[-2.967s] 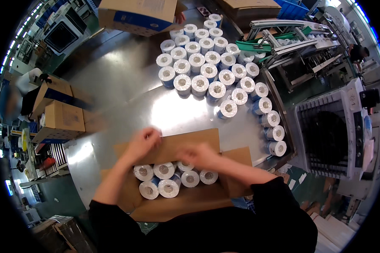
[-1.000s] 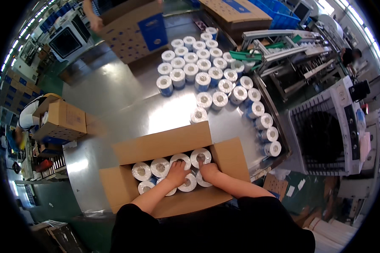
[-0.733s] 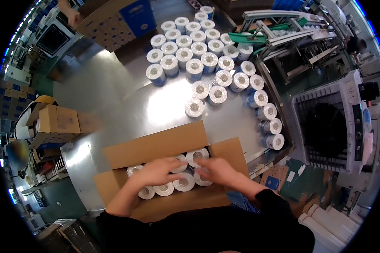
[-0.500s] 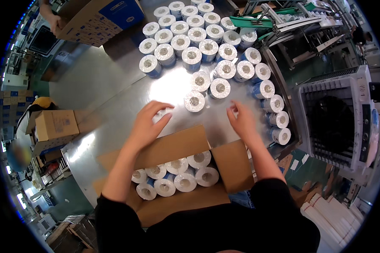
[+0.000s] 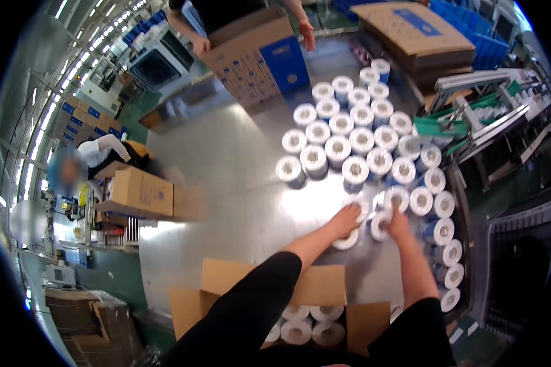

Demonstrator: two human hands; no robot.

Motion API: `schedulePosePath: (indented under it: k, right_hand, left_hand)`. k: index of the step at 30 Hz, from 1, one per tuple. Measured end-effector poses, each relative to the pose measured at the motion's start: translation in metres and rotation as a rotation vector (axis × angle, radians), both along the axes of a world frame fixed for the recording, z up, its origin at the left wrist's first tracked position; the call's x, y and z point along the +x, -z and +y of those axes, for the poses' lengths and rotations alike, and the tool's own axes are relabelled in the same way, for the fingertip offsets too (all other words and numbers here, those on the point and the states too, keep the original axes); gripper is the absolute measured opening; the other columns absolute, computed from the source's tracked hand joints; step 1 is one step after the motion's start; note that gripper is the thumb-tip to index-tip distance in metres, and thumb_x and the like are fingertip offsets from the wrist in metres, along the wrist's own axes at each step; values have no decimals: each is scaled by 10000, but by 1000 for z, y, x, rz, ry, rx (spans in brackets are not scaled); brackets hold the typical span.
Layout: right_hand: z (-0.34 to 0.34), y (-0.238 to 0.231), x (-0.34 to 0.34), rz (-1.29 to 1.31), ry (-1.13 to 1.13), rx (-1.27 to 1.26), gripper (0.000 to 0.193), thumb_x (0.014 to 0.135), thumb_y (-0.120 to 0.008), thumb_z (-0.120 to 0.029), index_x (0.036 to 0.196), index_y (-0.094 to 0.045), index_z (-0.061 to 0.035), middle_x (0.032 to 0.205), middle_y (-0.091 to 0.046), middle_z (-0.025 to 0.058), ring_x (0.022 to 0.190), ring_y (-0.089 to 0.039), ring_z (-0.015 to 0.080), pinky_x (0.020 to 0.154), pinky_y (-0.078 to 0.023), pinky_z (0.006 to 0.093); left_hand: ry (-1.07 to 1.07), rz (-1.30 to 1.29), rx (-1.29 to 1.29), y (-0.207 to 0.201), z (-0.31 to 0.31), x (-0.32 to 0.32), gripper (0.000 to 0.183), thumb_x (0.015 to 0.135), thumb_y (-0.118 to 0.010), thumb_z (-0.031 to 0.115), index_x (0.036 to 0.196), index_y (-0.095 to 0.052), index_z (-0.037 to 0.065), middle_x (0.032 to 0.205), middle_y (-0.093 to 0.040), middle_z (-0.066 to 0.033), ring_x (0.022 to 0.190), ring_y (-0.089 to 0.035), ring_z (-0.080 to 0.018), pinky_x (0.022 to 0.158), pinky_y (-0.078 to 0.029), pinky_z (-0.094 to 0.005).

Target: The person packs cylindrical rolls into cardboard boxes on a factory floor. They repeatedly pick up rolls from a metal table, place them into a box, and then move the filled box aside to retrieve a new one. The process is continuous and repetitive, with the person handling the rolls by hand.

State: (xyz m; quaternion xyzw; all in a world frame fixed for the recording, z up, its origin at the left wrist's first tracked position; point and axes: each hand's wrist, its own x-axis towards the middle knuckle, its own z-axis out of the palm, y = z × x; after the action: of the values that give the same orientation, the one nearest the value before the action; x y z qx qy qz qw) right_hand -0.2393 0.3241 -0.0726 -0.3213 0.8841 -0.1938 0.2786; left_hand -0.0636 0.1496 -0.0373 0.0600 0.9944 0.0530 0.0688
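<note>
My left hand (image 5: 345, 222) has its fingers curled over a toilet paper roll (image 5: 346, 240) at the near edge of the group, and another roll (image 5: 362, 207) touches its fingertips. Just to the right, my right hand (image 5: 399, 224) grips a second roll (image 5: 378, 227) from its right side; the fingers partly cover it. The rolls stand on end, with white tops and blue-and-clear wrap. Below my arms, an open cardboard box (image 5: 367, 324) holds several rolls (image 5: 296, 332), partly hidden by my left sleeve.
Many more rolls (image 5: 338, 148) stand on the metal table (image 5: 226, 165), with a line along its right edge. Across it, another person's hands are at a printed carton (image 5: 251, 70). Flat cartons (image 5: 416, 30) are stacked far right, near a green-edged conveyor (image 5: 450, 125).
Both my hands have gone forward from above the box to the nearest rolls and closed on them. My view has shifted left and up, and the other person's carton now stands upright.
</note>
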Motion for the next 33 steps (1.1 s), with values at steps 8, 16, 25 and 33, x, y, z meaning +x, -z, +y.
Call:
schedulePosePath:
  k: [8,16,25,33]
  right_hand:
    - [98,-19,80,-34,-7,-92,903,661,-759,-213,1408,-309,24,984,-646,262,907,-645,381,801,-516,414]
    - [139,-277,109,47,289,-553,677,788,-639,-6,1396,-345,48,869,-671,81,742,-603,83,656,-501,236]
    - [65,-379,343,-429,-976,80,764,791,-612,-209,1414,-242,35,785,-628,240,727,-638,385,651,-525,444]
    - [6,-234,443,-372,-1116,-71,773,720,-727,-159,1251,-300,207,694,-615,269,716,-642,397,630,-520,437]
  left_hand:
    - [-576,25,357,-150,-69,71,516,633,-710,528,938,-729,113,954,-636,-133,939,-590,-291,856,-454,-396]
    - [-1198,83,1735,-374,8,337,319,811,-680,54,1126,-639,22,1041,-664,-68,956,-605,-132,841,-492,-289]
    - [-485,-223,12,-307,97,456,424,560,-766,257,969,-736,146,1021,-516,-126,1082,-458,-307,822,-438,-397]
    - [-437,-624,390,-276,36,437,267,695,-748,261,937,-744,150,990,-603,-141,978,-551,-245,810,-466,-381]
